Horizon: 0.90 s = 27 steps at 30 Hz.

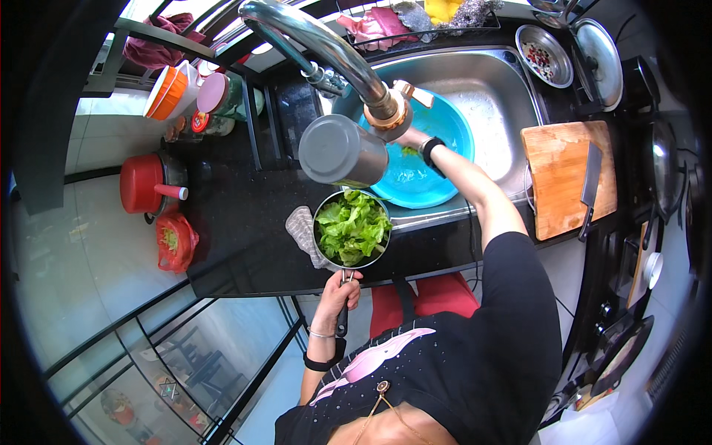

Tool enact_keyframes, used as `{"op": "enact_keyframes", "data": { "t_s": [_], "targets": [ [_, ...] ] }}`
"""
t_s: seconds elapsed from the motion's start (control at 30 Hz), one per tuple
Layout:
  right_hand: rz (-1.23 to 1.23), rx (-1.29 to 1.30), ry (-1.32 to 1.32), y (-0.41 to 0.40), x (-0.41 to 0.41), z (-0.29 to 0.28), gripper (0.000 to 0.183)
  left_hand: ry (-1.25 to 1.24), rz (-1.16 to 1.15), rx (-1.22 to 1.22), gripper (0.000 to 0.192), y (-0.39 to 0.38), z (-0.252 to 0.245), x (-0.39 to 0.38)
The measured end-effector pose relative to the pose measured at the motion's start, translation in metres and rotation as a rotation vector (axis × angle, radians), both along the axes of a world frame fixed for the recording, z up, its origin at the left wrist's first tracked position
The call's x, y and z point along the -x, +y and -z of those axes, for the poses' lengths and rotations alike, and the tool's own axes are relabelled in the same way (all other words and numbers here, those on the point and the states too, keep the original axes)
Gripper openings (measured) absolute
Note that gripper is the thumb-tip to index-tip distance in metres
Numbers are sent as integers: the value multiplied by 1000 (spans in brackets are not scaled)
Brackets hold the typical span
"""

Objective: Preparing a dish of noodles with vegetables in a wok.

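Note:
My left hand (338, 295) grips the dark handle of a round metal pan (319, 240) at the counter's front edge. Torn green lettuce leaves (356, 228) fill the pan. A striped grey cloth (302, 228) lies under its left side. Over the sink, my right hand (410, 138) reaches into a blue plastic basin (459, 125) holding water. The tap's fitting hides its fingers, so what they hold cannot be seen. A bit of green leaf (410, 151) shows just below that wrist.
A chrome tap (334, 47) and grey cylindrical container (342, 150) overhang the steel sink (489, 83). On the right, a cleaver (591, 175) rests on a wooden cutting board (556, 178). A red pot (139, 183) and red plastic bag (178, 253) stand left.

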State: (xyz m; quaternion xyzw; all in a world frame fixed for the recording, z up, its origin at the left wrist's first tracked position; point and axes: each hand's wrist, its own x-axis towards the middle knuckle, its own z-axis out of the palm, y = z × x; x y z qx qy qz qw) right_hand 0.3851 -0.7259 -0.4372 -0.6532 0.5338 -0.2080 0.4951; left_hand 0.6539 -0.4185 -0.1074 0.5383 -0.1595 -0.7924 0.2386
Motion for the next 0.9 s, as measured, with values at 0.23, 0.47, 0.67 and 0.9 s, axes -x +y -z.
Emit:
{"op": "enact_keyframes", "data": {
  "t_s": [0.23,0.47,0.67,0.9],
  "targets": [
    [124,-125,622,-2,60,-83,28,19,-12,3,16,2,1,-2],
    [-430,-122,535,60,-13,-51,34,7,-17,10,16,2,1,-5],
    [-353,-47,218,56,-22,-28,49,5,5,1,18,0,-1,-3],
    [240,-157,407,-28,-17,-31,24,-2,10,9,19,2,5,-10]
  ]
}}
